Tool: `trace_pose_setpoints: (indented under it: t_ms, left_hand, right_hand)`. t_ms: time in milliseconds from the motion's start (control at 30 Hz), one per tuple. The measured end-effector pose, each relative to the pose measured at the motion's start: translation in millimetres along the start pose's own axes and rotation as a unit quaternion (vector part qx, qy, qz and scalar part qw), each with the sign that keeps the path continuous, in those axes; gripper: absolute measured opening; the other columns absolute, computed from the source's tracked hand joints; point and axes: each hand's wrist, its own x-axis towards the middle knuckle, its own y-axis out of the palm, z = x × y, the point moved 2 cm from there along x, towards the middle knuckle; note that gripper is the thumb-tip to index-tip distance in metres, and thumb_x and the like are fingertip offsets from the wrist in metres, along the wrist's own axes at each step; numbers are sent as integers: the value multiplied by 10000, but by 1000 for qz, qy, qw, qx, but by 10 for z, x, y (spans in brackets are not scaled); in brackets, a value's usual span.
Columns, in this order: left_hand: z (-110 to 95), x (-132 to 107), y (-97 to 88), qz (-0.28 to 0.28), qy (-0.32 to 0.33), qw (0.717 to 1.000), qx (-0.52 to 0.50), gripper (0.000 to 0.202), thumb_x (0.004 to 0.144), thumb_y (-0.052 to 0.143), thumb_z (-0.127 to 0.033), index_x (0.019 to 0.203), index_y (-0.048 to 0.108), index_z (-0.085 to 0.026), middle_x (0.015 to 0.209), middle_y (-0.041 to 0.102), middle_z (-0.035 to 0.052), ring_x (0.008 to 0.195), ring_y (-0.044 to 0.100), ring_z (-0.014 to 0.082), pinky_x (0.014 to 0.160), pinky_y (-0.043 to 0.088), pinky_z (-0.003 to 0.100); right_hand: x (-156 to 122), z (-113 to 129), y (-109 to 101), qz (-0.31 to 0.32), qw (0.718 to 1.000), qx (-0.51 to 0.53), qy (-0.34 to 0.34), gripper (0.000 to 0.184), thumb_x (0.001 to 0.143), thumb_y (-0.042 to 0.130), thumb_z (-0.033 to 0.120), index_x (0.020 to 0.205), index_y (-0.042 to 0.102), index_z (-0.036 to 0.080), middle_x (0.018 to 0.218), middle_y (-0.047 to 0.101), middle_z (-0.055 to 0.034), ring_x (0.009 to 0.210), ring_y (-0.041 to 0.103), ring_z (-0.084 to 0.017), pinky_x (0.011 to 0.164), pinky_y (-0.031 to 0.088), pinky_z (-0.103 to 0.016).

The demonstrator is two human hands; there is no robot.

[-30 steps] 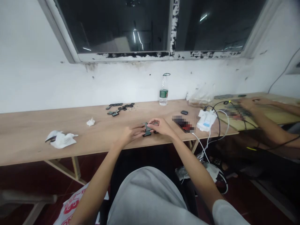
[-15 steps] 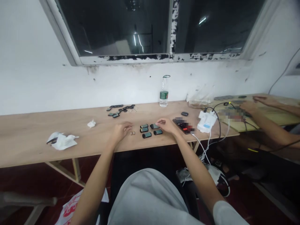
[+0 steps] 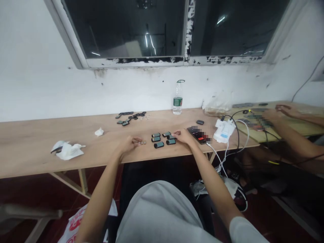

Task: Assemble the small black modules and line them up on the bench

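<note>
Both forearms stretch out from the lap onto the near edge of the long wooden table (image 3: 32, 135), elbows low and wrists resting on the wood; the left hand (image 3: 129, 144) lies palm down with its fingers curled in and bunched, the tips just beside two tiny pale bits (image 3: 143, 142); whether it pinches one of them I cannot tell. The right hand (image 3: 183, 136) is flat and angled to the left, fingers extended and close together, the tips touching the rightmost of the small dark pieces (image 3: 159, 145) without closing round it. Those pieces lie in a loose cluster on the table between the two hands, near its front edge, each one apart from the next.

Just right of the right hand lies a phone (image 3: 195, 132) with a white cable running off the edge; beyond it sits a white charger (image 3: 223, 131); a water bottle (image 3: 177, 98) stands upright by the far wall. A second heap of dark parts (image 3: 130, 117) lies far left of centre; a crumpled tissue (image 3: 68, 150) rests well to the left. At the far right, another person's hands (image 3: 272, 116) work over the neighbouring table.
</note>
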Motion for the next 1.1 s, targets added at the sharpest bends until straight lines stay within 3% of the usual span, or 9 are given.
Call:
trace_pose_setpoints:
  t_ms: [133, 233, 433, 567, 733, 867, 1100]
  left_hand:
    - [16, 2, 24, 8, 6, 1000, -10, 415, 709, 692, -423, 1043, 746, -182, 1121, 758, 102, 1010, 709, 297, 907, 556, 414]
    - [11, 3, 44, 6, 7, 1000, -20, 445, 705, 718, -458, 1053, 742, -182, 1101, 762, 107, 999, 712, 295, 896, 563, 417]
    - [-64, 6, 77, 0, 7, 998, -65, 568, 640, 805, -556, 1039, 735, -157, 1054, 767, 141, 975, 720, 305, 894, 573, 442]
    - [-147, -7, 9, 5, 35, 998, -42, 524, 682, 802, -562, 1039, 746, -182, 1166, 737, 138, 1027, 709, 300, 898, 574, 417]
    - [-158, -37, -120, -24, 59, 998, 6, 474, 779, 706, -593, 1029, 763, -194, 1180, 734, 124, 1083, 682, 310, 887, 570, 401]
    - [-116, -32, -103, 16, 45, 999, -11, 452, 727, 753, -569, 997, 773, -206, 1069, 771, 106, 933, 716, 295, 825, 583, 395]
    - [-55, 12, -17, 67, 50, 996, -21, 439, 777, 705, -529, 1060, 750, -197, 1033, 776, 91, 898, 715, 259, 832, 569, 372]
  right_hand:
    - [-26, 103, -10, -31, 999, -43, 6, 225, 853, 685, 354, 909, 781, 158, 866, 776, -108, 770, 708, -220, 676, 497, -263]
    - [-79, 265, -17, -63, 995, -73, -26, 214, 880, 644, 338, 914, 779, 176, 874, 770, -99, 784, 688, -219, 696, 479, -270]
    - [-216, 683, 129, -11, 990, -68, -126, 209, 895, 593, 282, 935, 772, 182, 823, 750, -55, 703, 624, -174, 677, 434, -256]
    - [-280, 845, 191, 21, 986, -77, -148, 189, 886, 595, 258, 920, 764, 182, 849, 748, -53, 719, 615, -171, 685, 421, -255]
    - [-152, 862, 266, 53, 980, -109, -156, 205, 902, 577, 239, 933, 774, 190, 887, 756, -69, 754, 634, -192, 707, 428, -266]
    - [34, 858, 420, 117, 969, -140, -167, 184, 901, 602, 233, 862, 778, 198, 838, 753, -65, 708, 630, -188, 684, 422, -261]
    - [116, 820, 522, 100, 972, -168, -134, 221, 895, 641, 338, 757, 719, 184, 720, 722, -47, 628, 590, -159, 598, 377, -243]
